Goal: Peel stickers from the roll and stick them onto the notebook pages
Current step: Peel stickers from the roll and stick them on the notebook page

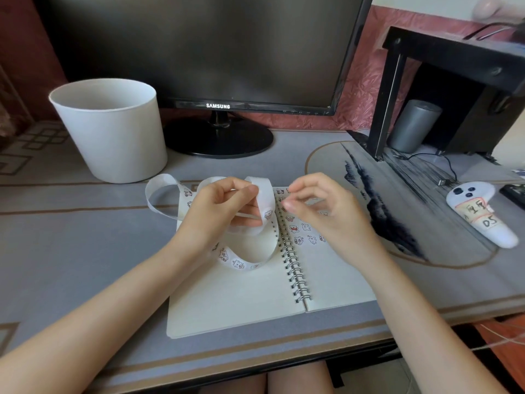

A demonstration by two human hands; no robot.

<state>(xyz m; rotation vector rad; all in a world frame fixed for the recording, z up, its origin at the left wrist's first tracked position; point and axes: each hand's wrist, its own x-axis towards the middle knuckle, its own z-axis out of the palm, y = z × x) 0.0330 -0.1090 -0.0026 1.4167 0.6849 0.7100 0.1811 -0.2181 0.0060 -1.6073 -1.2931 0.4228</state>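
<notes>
An open spiral notebook (pixel 241 297) lies on the desk in front of me, with several small cartoon stickers (pixel 301 231) on the upper part of its right page. My left hand (pixel 218 211) grips a long white sticker strip (pixel 264 200) that loops out to the left and curls down over the left page. A sticker on the strip shows just below my left fingertips. My right hand (pixel 318 209) hovers over the right page beside the strip, thumb and forefinger close together. I cannot tell whether they pinch a sticker.
A white bucket (pixel 110 129) stands at the back left. A black monitor (pixel 216 66) on a round foot stands behind the notebook. To the right are a black stand, a grey cylinder (pixel 412 126), a cable and a white controller (pixel 480 214).
</notes>
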